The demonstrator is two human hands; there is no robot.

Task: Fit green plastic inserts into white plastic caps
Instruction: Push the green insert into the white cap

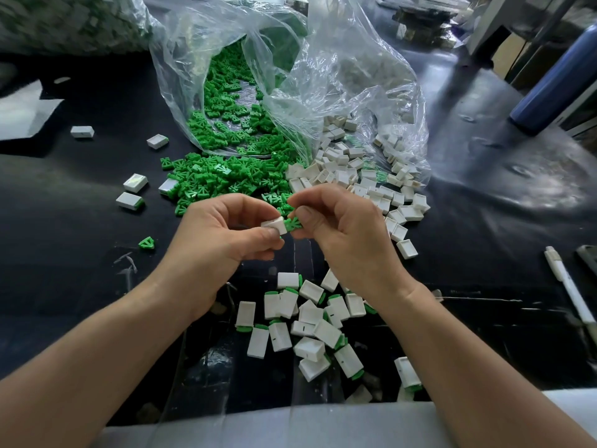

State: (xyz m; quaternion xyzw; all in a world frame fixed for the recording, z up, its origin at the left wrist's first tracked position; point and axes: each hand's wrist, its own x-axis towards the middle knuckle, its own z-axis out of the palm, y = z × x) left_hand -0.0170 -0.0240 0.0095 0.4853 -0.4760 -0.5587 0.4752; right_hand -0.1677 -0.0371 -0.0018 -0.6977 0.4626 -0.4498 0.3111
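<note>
Two hands meet in the middle of the frame. The L hand (223,227) pinches one white cap (274,224) w/ thumb & fingers curled on it. The R hand (339,227) pinches one green insert (293,224) the same way. The insert sits just right of the cap, touching it or nearly so; can't tell if any of it is inside yet. The cap's open end seems to face right, toward the insert, so I think the push goes sideways, R hand toward L hand, w/ the insert's flat side lined up w/ the cap's mouth. Both hands are just as near.

A green pile (226,176) of loose inserts sits above the hands, spilling from a clear bag (258,59). A pile of empty caps (371,189) lies right of it. The done pieces (310,324), white w/ a green edge poking out, lie in the lower middle between the two arms. A lone insert (147,244) lies left of the L hand. All rests on a black table (64,253), shiny & scuffed. Upper right: a blue bottle (555,82). Right edge: a white pen (568,286). The room at the top is too blurry to tell much.
</note>
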